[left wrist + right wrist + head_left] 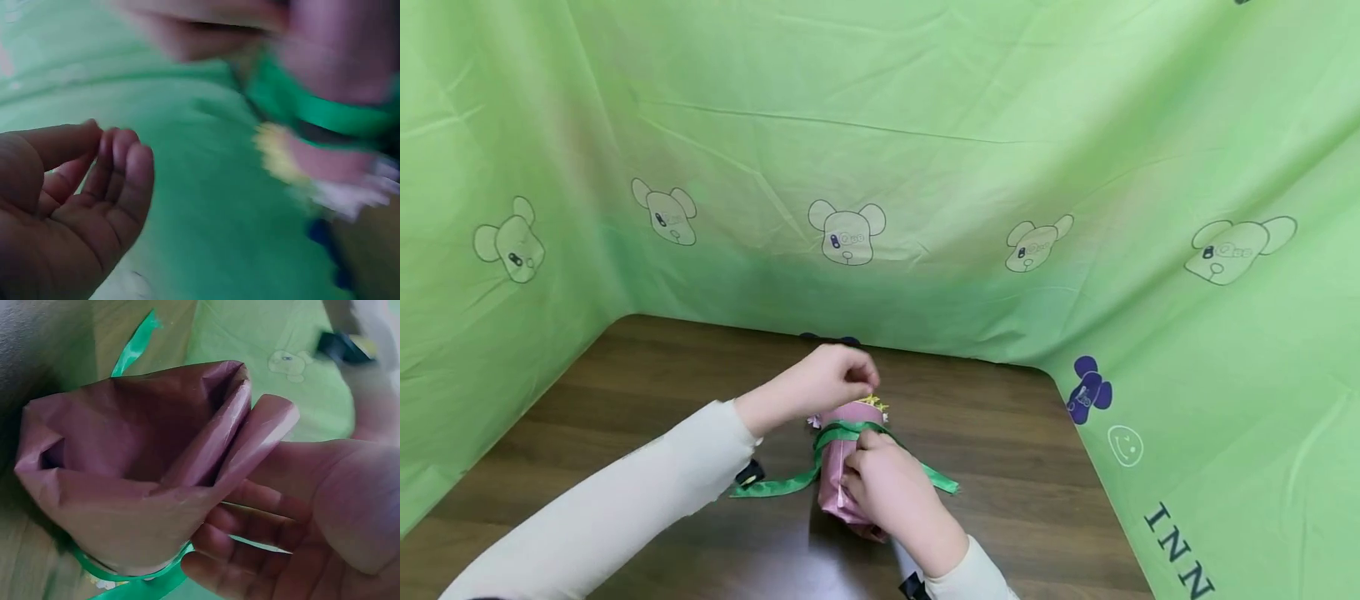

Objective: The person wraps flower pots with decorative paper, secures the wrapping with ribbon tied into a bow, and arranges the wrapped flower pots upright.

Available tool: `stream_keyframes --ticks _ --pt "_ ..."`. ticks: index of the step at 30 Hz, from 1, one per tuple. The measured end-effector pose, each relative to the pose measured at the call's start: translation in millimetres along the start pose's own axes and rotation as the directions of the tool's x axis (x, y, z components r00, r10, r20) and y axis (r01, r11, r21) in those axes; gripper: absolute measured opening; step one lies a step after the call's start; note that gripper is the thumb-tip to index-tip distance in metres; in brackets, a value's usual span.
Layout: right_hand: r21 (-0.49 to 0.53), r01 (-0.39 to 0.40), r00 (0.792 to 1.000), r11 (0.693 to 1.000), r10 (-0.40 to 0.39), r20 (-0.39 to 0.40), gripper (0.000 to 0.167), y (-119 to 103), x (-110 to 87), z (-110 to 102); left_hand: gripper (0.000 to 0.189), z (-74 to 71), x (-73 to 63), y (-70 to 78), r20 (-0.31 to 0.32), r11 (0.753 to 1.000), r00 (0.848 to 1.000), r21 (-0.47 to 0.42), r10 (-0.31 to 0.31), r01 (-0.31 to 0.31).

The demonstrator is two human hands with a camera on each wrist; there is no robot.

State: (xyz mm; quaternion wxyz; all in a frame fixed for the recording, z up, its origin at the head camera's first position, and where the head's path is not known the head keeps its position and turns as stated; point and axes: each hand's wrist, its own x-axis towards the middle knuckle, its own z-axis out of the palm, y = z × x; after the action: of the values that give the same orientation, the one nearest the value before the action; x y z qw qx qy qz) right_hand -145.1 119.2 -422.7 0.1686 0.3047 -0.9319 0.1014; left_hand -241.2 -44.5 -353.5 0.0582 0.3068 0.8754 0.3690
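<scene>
A small bouquet wrapped in pink paper (833, 477) lies on the table, its yellow and white flowers (874, 402) facing away. Green ribbon (786, 486) circles the wrap, with one tail reaching out on each side. My right hand (891, 483) holds the wrap from its right side; in the right wrist view its fingers (228, 547) lie along the outside of the paper (131, 509), beside a folded flap at the gaping lower end. Above the flower end hovers my left hand (838, 375), apart from the bouquet. Nothing shows between its loosely bent fingers (139, 172).
The bouquet rests on a dark brown wooden table (700, 375). Green cloth (925, 300) printed with bear heads hangs around the back and both sides. Dark bands sit at the left wrist (749, 473) and the right wrist (914, 586).
</scene>
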Motion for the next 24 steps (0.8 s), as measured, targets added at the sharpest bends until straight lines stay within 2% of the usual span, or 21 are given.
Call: stream_keyframes --ticks 3,6,7,9,11,13,14,15,18,21,24 --pt "0.024 -0.001 1.0 1.0 0.001 0.007 0.011 3.4 -3.0 2.9 0.007 14.6 -21.2 -33.6 -0.038 0.993 0.999 0.115 -0.005 0.01" --pt "0.048 0.003 1.0 0.999 -0.004 0.008 0.012 5.6 -4.5 4.8 0.014 31.6 -40.8 -61.7 -0.093 0.992 0.996 0.128 -0.011 0.023" --pt "0.056 0.008 1.0 0.998 -0.008 0.008 0.012 6.6 -4.6 5.3 0.018 36.5 -45.9 -68.1 -0.114 0.992 0.993 0.126 -0.003 0.018" --pt "0.082 0.01 1.0 0.997 -0.011 0.012 0.012 9.8 -4.6 6.6 0.024 45.1 -53.4 -75.7 -0.149 0.983 0.987 0.181 0.064 -0.037" --pt "0.111 0.009 1.0 0.994 -0.011 0.018 0.013 13.7 -4.3 8.6 0.027 51.9 -56.3 -77.5 -0.154 0.957 0.974 0.262 0.168 -0.124" --pt "0.151 0.0 1.0 0.989 -0.005 0.03 0.016 17.8 -4.3 10.5 0.025 57.8 -57.5 -75.5 -0.136 0.908 0.953 0.363 0.272 -0.208" --pt "0.168 -0.005 0.999 0.986 -0.001 0.036 0.017 19.6 -4.4 11.5 0.023 60.5 -57.5 -74.2 -0.12 0.882 0.942 0.405 0.313 -0.242" --pt "0.186 -0.012 0.999 0.982 0.004 0.045 0.018 20.7 -4.6 11.8 0.021 62.7 -57.6 -72.6 -0.104 0.872 0.938 0.415 0.33 -0.26" --pt "0.247 -0.028 0.997 0.969 0.01 0.074 0.021 24.3 -4.6 10.9 0.017 67.8 -57.2 -71.2 -0.077 0.867 0.944 0.425 0.32 -0.259" --pt "0.341 -0.051 0.995 0.939 0.019 0.097 0.018 30.4 -4.1 8.7 0.014 68.6 -55.8 -69.0 -0.066 0.867 0.952 0.437 0.298 -0.241" --pt "0.427 -0.087 0.994 0.9 0.053 0.091 0.015 38.8 -2.5 7.6 0.013 68.0 -53.6 -65.4 -0.049 0.843 0.952 0.48 0.302 -0.243"
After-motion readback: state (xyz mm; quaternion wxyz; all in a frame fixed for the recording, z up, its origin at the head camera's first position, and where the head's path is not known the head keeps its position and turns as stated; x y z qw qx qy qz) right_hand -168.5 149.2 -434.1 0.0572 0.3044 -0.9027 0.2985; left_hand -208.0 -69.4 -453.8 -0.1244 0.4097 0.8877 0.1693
